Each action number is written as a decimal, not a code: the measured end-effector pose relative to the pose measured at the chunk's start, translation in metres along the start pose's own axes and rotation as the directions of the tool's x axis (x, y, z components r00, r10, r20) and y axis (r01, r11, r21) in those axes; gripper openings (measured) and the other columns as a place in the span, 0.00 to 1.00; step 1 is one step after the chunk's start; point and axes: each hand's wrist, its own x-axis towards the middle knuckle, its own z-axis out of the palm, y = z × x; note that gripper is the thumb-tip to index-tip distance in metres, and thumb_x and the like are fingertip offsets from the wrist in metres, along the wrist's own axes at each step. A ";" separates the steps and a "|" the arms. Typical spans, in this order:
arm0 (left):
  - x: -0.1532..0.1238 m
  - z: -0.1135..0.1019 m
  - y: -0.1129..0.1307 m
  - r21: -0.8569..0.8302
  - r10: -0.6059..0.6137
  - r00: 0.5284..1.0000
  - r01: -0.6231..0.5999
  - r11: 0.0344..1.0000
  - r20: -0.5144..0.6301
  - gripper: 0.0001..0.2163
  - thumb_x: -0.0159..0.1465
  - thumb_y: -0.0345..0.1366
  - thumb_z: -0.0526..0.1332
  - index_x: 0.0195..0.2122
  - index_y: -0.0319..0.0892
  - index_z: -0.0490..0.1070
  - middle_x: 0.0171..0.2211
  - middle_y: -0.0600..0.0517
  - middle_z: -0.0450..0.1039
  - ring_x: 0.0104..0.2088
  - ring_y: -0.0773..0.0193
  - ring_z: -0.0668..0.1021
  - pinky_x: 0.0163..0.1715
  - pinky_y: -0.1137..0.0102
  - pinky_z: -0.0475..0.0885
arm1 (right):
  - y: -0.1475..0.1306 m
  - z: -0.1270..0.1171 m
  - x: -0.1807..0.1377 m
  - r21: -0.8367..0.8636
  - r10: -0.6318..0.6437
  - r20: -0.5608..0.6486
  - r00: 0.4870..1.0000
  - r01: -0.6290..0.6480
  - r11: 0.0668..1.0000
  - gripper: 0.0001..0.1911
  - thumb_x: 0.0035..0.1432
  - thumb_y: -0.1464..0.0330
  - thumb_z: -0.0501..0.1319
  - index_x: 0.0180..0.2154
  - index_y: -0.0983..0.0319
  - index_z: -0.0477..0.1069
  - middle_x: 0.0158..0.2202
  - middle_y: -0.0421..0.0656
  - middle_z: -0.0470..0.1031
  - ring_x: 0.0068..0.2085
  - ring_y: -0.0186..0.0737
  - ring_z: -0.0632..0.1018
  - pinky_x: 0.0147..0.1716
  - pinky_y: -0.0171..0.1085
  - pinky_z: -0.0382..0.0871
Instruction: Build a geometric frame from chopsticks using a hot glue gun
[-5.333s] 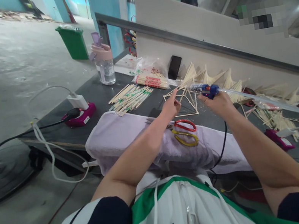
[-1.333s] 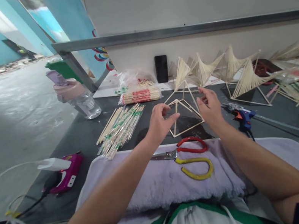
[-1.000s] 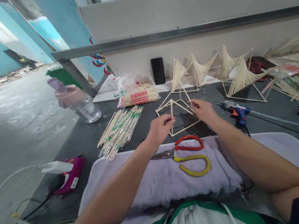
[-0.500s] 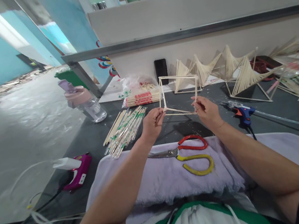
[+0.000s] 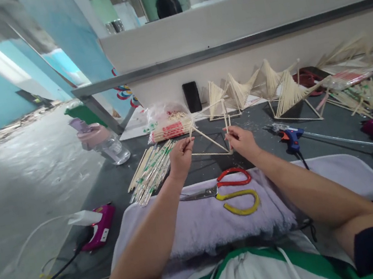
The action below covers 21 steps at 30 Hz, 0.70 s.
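Between my two hands, a frame of thin wooden sticks (image 5: 211, 139) is held up above the dark table. My left hand (image 5: 181, 156) pinches its left side, and my right hand (image 5: 241, 141) grips the upright sticks at its right. Fingers partly cover the corners of the frame. Below it, large scissors (image 5: 236, 193) with one red and one yellow handle lie on a lilac towel (image 5: 195, 229). Loose and wrapped sticks (image 5: 152, 170) are spread just left of my left hand. A blue glue gun (image 5: 292, 139) lies to the right of my right hand.
At the back stand stick structures (image 5: 285, 98), a black phone (image 5: 192, 96) and a bagged stick bundle (image 5: 170, 130). A water bottle (image 5: 104, 144) stands at the left edge. Magenta devices (image 5: 99, 227) with cords lie at both sides. A low partition (image 5: 223, 22) closes the far side.
The stick frame has been turned in my hands, from an open rectangle facing me to a slanted view with a diagonal stick. My head view has shifted slightly right.
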 end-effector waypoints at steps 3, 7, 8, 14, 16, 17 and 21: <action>0.003 0.004 -0.003 0.007 -0.029 0.999 0.029 1.000 0.014 0.10 0.65 0.35 0.60 0.43 0.42 0.81 0.42 0.48 0.82 0.45 0.60 0.81 0.51 0.65 0.74 | 0.006 0.003 0.003 0.027 0.085 0.019 0.996 -0.086 0.996 0.19 0.57 0.62 0.57 0.48 0.62 0.74 0.28 0.38 0.76 0.19 0.32 0.72 0.23 0.34 0.70; 0.009 0.010 -0.009 -0.016 -0.078 0.995 0.079 0.997 0.068 0.10 0.62 0.36 0.62 0.40 0.42 0.81 0.41 0.48 0.82 0.40 0.59 0.82 0.47 0.64 0.75 | 0.008 0.003 0.007 -0.041 0.183 0.063 0.981 -0.180 0.983 0.21 0.57 0.64 0.55 0.49 0.64 0.75 0.29 0.39 0.78 0.19 0.32 0.72 0.23 0.33 0.69; 0.010 0.010 -0.010 -0.044 -0.105 0.991 0.109 0.993 0.086 0.10 0.62 0.36 0.62 0.41 0.41 0.80 0.40 0.49 0.82 0.36 0.61 0.81 0.43 0.65 0.76 | 0.008 0.003 0.007 -0.063 0.193 0.070 0.979 -0.189 0.980 0.21 0.57 0.64 0.55 0.49 0.63 0.76 0.30 0.40 0.78 0.19 0.32 0.72 0.23 0.33 0.70; 0.019 -0.013 -0.004 -0.220 -0.251 0.966 0.257 0.941 0.055 0.15 0.57 0.39 0.64 0.45 0.40 0.74 0.36 0.52 0.76 0.25 0.70 0.76 0.26 0.74 0.72 | 0.006 -0.009 0.011 -0.103 0.178 -0.041 0.983 -0.181 0.978 0.18 0.57 0.61 0.55 0.41 0.62 0.78 0.30 0.42 0.80 0.22 0.35 0.73 0.27 0.35 0.70; 0.018 -0.020 0.007 -0.215 -0.246 0.969 0.243 0.946 0.012 0.13 0.58 0.40 0.63 0.41 0.40 0.72 0.34 0.53 0.75 0.24 0.72 0.75 0.25 0.75 0.70 | 0.006 -0.014 0.013 -0.107 0.146 -0.101 0.984 -0.156 0.982 0.16 0.57 0.60 0.55 0.36 0.62 0.78 0.30 0.44 0.79 0.26 0.37 0.74 0.31 0.36 0.69; 0.016 -0.021 0.015 -0.216 -0.231 0.973 0.230 0.949 0.020 0.11 0.59 0.40 0.62 0.40 0.40 0.71 0.32 0.54 0.74 0.24 0.72 0.75 0.25 0.75 0.70 | 0.005 -0.016 0.014 -0.106 0.126 -0.122 0.985 -0.139 0.985 0.16 0.57 0.60 0.55 0.33 0.62 0.77 0.29 0.44 0.78 0.28 0.38 0.74 0.32 0.36 0.68; -0.006 -0.004 0.049 -0.240 -0.149 0.960 0.207 0.948 0.237 0.08 0.61 0.40 0.60 0.35 0.41 0.70 0.28 0.55 0.72 0.24 0.71 0.74 0.25 0.76 0.69 | -0.006 -0.019 0.013 -0.091 0.062 -0.130 0.990 -0.074 0.993 0.16 0.56 0.57 0.57 0.25 0.61 0.72 0.23 0.41 0.73 0.29 0.38 0.72 0.34 0.36 0.65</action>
